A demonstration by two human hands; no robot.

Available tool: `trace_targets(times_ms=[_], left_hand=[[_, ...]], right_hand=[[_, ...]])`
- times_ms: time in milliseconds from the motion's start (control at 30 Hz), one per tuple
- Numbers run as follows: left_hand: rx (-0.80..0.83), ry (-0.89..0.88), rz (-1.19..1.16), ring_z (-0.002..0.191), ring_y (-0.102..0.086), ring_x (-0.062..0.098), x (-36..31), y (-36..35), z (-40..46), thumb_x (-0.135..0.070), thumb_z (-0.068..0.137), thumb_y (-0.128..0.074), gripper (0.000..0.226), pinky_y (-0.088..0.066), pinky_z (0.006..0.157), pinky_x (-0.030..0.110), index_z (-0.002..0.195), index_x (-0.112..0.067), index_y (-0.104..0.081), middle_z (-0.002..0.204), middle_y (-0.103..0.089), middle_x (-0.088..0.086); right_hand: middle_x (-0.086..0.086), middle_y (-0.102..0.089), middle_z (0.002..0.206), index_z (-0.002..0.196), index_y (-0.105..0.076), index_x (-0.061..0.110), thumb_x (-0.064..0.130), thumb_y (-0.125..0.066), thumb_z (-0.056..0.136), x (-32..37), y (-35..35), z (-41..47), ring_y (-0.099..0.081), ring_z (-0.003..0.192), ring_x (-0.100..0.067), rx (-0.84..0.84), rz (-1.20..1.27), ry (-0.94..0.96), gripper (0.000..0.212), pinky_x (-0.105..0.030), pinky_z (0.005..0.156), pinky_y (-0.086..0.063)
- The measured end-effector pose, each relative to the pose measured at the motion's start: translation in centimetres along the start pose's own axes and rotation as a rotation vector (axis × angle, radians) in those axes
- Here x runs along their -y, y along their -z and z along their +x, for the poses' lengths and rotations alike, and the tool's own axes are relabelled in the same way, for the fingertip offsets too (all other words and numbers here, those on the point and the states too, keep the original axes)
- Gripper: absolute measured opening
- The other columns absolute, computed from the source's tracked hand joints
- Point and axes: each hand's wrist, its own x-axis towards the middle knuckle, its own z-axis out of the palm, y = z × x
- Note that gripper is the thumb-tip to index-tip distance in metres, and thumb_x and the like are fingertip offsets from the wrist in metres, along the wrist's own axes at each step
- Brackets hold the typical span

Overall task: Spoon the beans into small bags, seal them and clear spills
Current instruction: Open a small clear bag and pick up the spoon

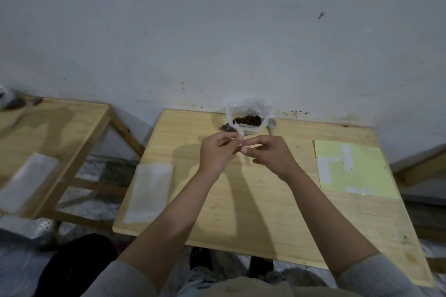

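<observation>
Wooden table (265,200) against white wall. Left hand (217,154) and right hand (270,154) pinch a small clear bag (242,149); bean bag (247,116) behind.

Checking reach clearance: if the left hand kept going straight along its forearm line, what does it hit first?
Probably the open bag of beans by the wall, past the small bag that the left hand pinches; depth is uncertain.

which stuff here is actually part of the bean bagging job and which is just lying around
Job: small bag pinched by left hand and right hand; beans; spoon; stack of bags.
Lying about: yellow sheet; side table.
</observation>
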Motion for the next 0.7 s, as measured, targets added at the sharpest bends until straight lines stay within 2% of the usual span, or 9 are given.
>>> trace_targets(times_ms=[100, 200, 333, 500, 633, 700], left_hand=[[0.009, 0.021, -0.003, 0.072, -0.07, 0.01, -0.3, 0.0, 0.2, -0.015, 0.082, -0.074, 0.005, -0.058, 0.066, 0.026, 0.085, -0.018, -0.071, 0.079, -0.073, -0.002], [0.033, 0.03, -0.017, 0.073, -0.071, 0.01, -0.4, 0.0, 0.3, -0.015, 0.083, -0.072, 0.005, -0.058, 0.068, 0.028, 0.084, -0.019, -0.071, 0.074, -0.073, -0.006], [0.047, 0.039, -0.018, 0.083, -0.071, 0.016, -0.5, 0.2, 0.7, -0.014, 0.083, -0.072, 0.007, -0.059, 0.07, 0.027, 0.087, -0.02, -0.072, 0.084, -0.073, 0.0], [0.065, 0.042, -0.021, 0.087, -0.071, 0.016, -0.6, 0.3, 1.0, -0.012, 0.086, -0.068, 0.009, -0.058, 0.068, 0.025, 0.09, -0.018, -0.072, 0.089, -0.073, 0.0], [0.063, 0.052, -0.007, 0.08, -0.072, 0.014, -0.8, 0.6, 1.3, -0.01, 0.087, -0.067, 0.007, -0.055, 0.063, 0.022, 0.083, -0.015, -0.071, 0.078, -0.074, -0.004], [0.056, 0.063, 0.017, 0.074, -0.072, 0.01, -0.8, 0.7, 1.3, -0.005, 0.087, -0.065, 0.012, -0.055, 0.062, 0.021, 0.077, -0.012, -0.069, 0.071, -0.073, -0.005]], right_hand=[[-0.009, -0.075, 0.087, 0.094, -0.073, 0.009, 0.017, -0.081, 0.071, 0.0, 0.0, 0.2, -0.067, 0.08, -0.018, -0.009, 0.022, -0.013, 0.026, -0.032, 0.071, -0.051], [-0.004, -0.075, 0.093, 0.094, -0.073, 0.008, 0.014, -0.08, 0.071, 0.1, 0.2, 0.3, -0.069, 0.086, -0.019, -0.02, 0.05, -0.017, 0.025, -0.035, 0.075, -0.054], [0.0, -0.074, 0.097, 0.092, -0.074, 0.007, 0.013, -0.078, 0.074, 0.1, 0.2, 0.5, -0.069, 0.088, -0.015, -0.006, 0.061, -0.011, 0.02, -0.036, 0.076, -0.055], [-0.003, -0.073, 0.101, 0.095, -0.073, 0.001, 0.012, -0.075, 0.077, 0.2, 0.2, 0.9, -0.068, 0.088, -0.013, -0.001, 0.09, -0.016, 0.021, -0.031, 0.072, -0.053], [-0.001, -0.073, 0.1, 0.089, -0.074, 0.004, 0.013, -0.075, 0.079, 0.4, 0.0, 1.3, -0.067, 0.086, -0.013, -0.009, 0.074, -0.029, 0.014, -0.027, 0.068, -0.053], [-0.001, -0.074, 0.095, 0.079, -0.073, 0.007, 0.008, -0.074, 0.079, 0.5, -0.2, 1.6, -0.066, 0.082, -0.018, -0.037, 0.044, -0.032, 0.001, -0.032, 0.069, -0.053]])
